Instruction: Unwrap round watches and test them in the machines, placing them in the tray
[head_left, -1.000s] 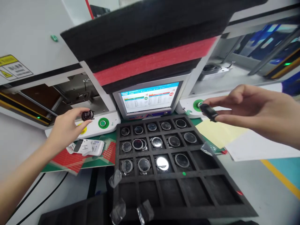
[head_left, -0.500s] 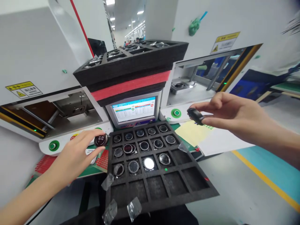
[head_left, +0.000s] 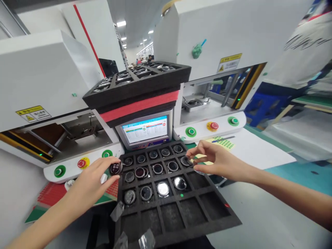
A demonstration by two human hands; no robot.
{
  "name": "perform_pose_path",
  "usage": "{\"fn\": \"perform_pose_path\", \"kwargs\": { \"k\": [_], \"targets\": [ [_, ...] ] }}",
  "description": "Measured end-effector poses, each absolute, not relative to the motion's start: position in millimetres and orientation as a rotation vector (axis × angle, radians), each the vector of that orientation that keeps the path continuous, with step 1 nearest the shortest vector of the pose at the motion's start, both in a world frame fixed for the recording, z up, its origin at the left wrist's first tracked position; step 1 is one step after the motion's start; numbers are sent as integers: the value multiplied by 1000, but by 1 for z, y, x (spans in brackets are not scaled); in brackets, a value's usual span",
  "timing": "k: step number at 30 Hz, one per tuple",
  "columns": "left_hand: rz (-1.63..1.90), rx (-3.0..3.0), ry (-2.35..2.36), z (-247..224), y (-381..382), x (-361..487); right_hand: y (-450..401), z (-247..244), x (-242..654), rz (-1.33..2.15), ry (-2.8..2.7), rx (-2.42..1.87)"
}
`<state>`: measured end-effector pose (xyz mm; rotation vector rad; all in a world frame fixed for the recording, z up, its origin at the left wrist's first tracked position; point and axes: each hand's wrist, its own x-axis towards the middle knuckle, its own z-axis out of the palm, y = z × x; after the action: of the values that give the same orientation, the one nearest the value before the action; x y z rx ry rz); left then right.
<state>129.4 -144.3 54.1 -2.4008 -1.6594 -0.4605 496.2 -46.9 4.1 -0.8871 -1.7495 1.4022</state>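
My left hand [head_left: 90, 183] pinches a round dark watch face [head_left: 116, 168] with lit digits, just left of the tray. My right hand [head_left: 212, 159] has its fingertips at a round piece [head_left: 185, 161] in the second row, right column of the black foam tray [head_left: 202, 232]. Whether those fingers grip it is hard to tell. Several round dark pieces sit in the three upper rows, one with a bright glare [head_left: 163, 188]. Several front compartments hold nothing. Clear film scraps [head_left: 146, 239] lie at the tray's front left.
Behind the tray stands a monitor [head_left: 145, 129] under stacked foam trays [head_left: 137, 86]. White machines with green buttons [head_left: 191, 131] and red buttons [head_left: 214, 126] flank it. Green-dotted yellow paper [head_left: 225, 142] lies at the right, red sheets [head_left: 50, 195] at the left.
My right hand has moved left and down to the tray; the dark round object it held is no longer visible between its fingers. My left hand still holds the watch face. The view has shifted.
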Motion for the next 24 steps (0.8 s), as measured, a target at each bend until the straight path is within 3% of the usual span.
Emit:
{"fn": "perform_pose_path", "kwargs": {
  "k": [8,15,24],
  "targets": [
    [-382,-2216,-2113,55,-127,86,-34,-39,487,1487,-1697,-865],
    [-279,-1992,-2286,31,-93,18,-12,-83,465,1358,-1827,-888],
    [-217,-1619,-2465,31,7,-82,43,-109,415,714,-2423,-865]
  ]
}}
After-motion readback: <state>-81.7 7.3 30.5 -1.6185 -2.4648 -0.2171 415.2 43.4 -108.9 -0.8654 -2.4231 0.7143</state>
